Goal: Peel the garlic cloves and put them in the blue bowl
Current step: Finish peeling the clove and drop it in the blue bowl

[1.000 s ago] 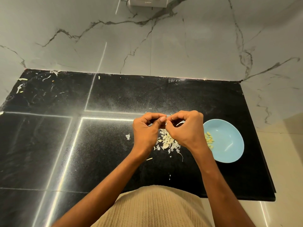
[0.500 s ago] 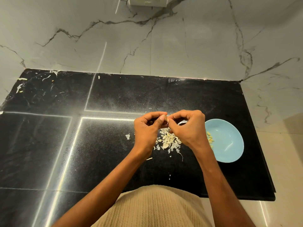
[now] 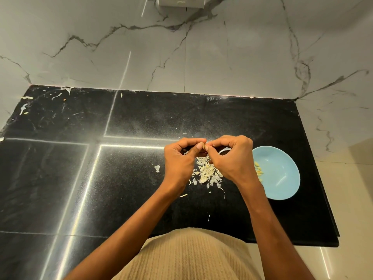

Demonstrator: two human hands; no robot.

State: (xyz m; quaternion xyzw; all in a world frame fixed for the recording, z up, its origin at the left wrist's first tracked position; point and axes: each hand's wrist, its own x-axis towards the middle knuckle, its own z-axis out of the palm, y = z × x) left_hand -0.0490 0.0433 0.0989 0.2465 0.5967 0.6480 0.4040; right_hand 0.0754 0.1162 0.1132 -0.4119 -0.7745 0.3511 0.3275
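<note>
At the centre of the frame I see the left hand (image 3: 178,158) and the right hand (image 3: 232,156) meeting fingertip to fingertip, both curled tight and pinching one small garlic clove (image 3: 205,147) held above the black surface (image 3: 131,178). The clove is mostly hidden by fingers, so I cannot tell how much skin remains on it.

My worry is the clove's size: a hard pull on the skin could make it slip out of the pinch and fall into the pile of peels (image 3: 207,172) directly below, where it would be hard to pick out from the pale scraps. Loose skin could also cling to it and ride into the blue bowl (image 3: 282,178).

That bowl sits at centre right, just beside the right wrist, with several peeled cloves (image 3: 258,171) lying along its left inner wall. Nothing blocks the short path to it. Stray peel flecks (image 3: 24,108) dot the upper left of the surface, and a white switch plate (image 3: 181,2) hangs on the marble wall (image 3: 222,57) at the top edge.
</note>
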